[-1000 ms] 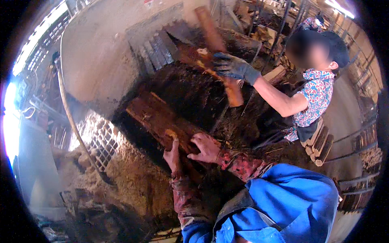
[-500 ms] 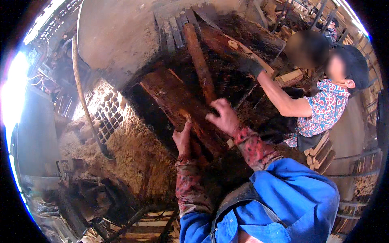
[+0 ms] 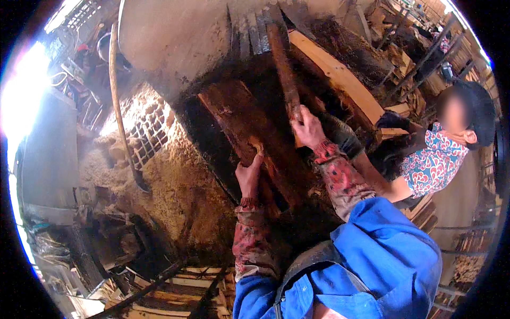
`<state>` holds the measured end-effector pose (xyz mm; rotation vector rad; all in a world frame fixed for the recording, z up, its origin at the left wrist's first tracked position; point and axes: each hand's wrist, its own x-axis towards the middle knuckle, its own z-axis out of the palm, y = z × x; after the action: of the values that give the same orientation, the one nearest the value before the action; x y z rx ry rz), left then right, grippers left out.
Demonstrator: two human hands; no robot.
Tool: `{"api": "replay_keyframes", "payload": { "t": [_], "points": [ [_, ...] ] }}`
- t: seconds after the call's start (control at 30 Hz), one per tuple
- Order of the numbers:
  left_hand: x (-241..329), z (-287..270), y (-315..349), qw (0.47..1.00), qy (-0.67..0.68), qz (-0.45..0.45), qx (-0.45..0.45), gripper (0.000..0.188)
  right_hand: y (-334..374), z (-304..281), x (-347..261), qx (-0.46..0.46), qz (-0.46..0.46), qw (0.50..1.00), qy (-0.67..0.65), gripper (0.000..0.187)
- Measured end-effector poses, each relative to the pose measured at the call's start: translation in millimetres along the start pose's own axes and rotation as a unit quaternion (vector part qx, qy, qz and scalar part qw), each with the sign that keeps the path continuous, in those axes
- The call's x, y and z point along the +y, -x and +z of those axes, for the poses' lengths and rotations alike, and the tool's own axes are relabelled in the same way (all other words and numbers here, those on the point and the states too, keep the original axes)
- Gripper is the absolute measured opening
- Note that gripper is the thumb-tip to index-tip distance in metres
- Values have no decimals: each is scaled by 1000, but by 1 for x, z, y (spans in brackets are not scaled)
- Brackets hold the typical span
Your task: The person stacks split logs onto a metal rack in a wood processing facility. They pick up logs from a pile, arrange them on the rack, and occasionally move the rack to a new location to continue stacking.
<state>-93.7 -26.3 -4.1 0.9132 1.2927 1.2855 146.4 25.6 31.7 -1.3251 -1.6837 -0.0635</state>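
A wide, dark, bark-covered wooden slab (image 3: 231, 114) lies slanting across the dim area before me. My left hand (image 3: 248, 176) is closed at its left edge, with the thumb on top and the other fingers mostly hidden. To the right, a narrow wooden strip (image 3: 283, 66) runs away toward the far metal slats. Around the near part of that strip my right hand (image 3: 309, 128) is closed. A thick plank (image 3: 337, 72) with a pale sawn face lies farther right, beside a co-worker's dark-gloved hand (image 3: 392, 121).
The co-worker (image 3: 433, 165) stands close on the right, one arm reaching near my right forearm. On the left are a long wooden handle (image 3: 116, 90), a metal mesh (image 3: 143, 137) and a sawdust heap (image 3: 164, 199). Cut wood pieces (image 3: 186, 295) lie at the lower left.
My right hand has gone from open above the slab to closed on the narrow strip. The plank at right has turned its pale face up, and the co-worker's arms have shifted nearer me.
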Motion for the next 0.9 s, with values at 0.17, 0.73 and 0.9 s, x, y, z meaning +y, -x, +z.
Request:
{"api": "replay_keyframes", "payload": {
  "t": [0.17,0.73,0.9],
  "points": [
    [0,10,2,1000,-23,-6,10,59,9,-57,-26,-116,112,982,-97,48],
    [8,12,-11,994,-86,-50,37,68,65,-45,-15,-261,121,957,-50,48],
    [-8,4,-17,995,-85,-61,7,79,75,-66,29,-233,196,939,157,65]
  ]
}}
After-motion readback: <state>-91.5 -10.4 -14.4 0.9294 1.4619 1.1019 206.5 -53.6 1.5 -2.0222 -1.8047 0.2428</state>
